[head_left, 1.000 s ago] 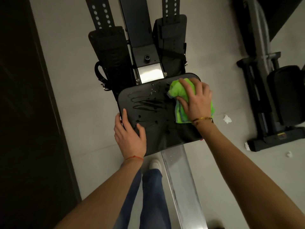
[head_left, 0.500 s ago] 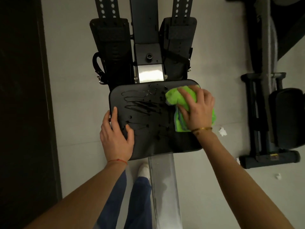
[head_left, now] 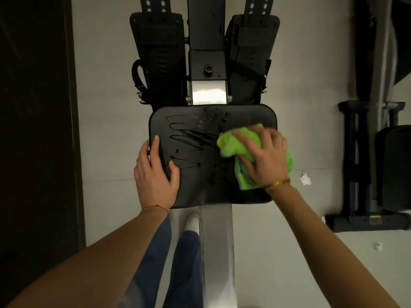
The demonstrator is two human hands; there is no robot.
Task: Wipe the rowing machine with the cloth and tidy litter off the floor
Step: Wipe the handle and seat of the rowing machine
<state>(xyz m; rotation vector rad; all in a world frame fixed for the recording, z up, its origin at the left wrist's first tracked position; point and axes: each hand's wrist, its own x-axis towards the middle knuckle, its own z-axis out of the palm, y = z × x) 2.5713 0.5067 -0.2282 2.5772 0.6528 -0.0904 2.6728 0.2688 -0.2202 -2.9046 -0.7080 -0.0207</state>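
While both forearms reach in from the bottom of the head view, blue trouser legs [head_left: 178, 258] and a white shoe [head_left: 192, 221] show between them, just left of the silver rail [head_left: 216, 252] that runs under the seat. Past the shoe, the black seat [head_left: 200, 181] of the rowing machine sits across the rail, its surface marked with wet squiggles and droplets [head_left: 189, 134] toward the far left and middle. At the seat's near left edge the left hand [head_left: 155, 176] steadies it: the fingers lie fairly straight along and over the edge and the thumb rests on top, so the hand presses rather than clasps. A thin red cord circles that wrist. On the right half of the seat the right hand [head_left: 265, 155] grips a bunched bright green cloth [head_left: 235, 144], fingers curled over its top and pressing it down onto the seat; part of the cloth hangs past the seat's right edge. A gold bracelet [head_left: 278, 184] sits on that wrist. On the pale floor [head_left: 111, 174] right of the seat lies a crumpled white scrap [head_left: 305, 179], and another small white bit [head_left: 378, 246] lies nearer, by the foot of a dark neighbouring machine [head_left: 367, 221]. Beyond the seat the rail meets a black housing between the two strapped footrests [head_left: 159, 52], the second footrest [head_left: 251, 52] on the right.
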